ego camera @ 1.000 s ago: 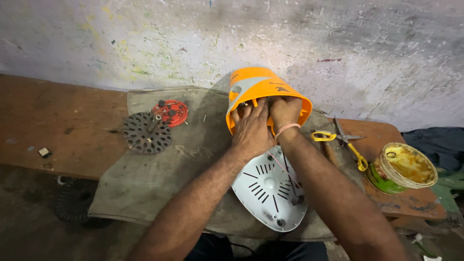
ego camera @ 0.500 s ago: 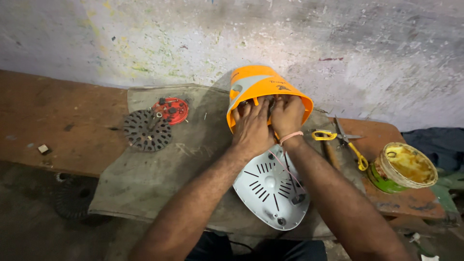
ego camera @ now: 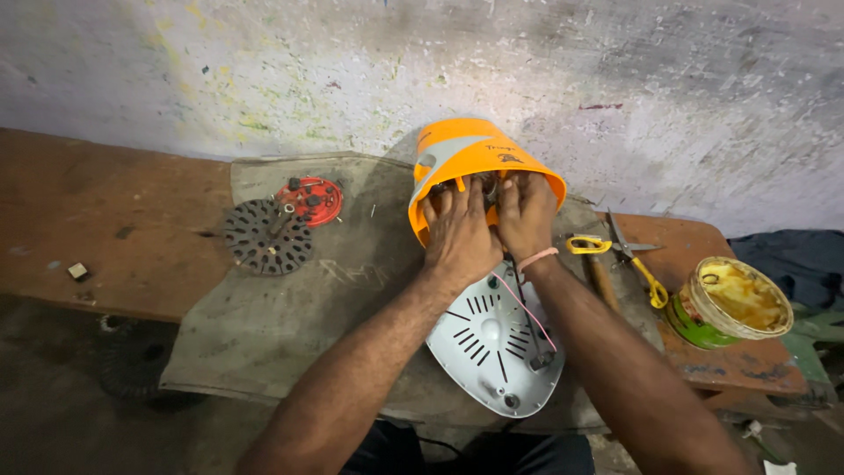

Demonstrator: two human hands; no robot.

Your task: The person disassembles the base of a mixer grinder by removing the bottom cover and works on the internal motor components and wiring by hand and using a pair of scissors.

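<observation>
Little had shifted since earlier: both hands stayed inside the orange housing near the table's back edge. Left hand and right hand had fingers tucked in, their grip impossible to tell. Steady, small finger moves seemed wisest there.

Both hands fill the mouth of the orange housing, left hand beside right hand, leaving no gap between them. A white vented cover lies just below the wrists. To the right, scissors and an open tin crowd the bench. To the left, bare cloth lies open before a black disc and red disc.
</observation>
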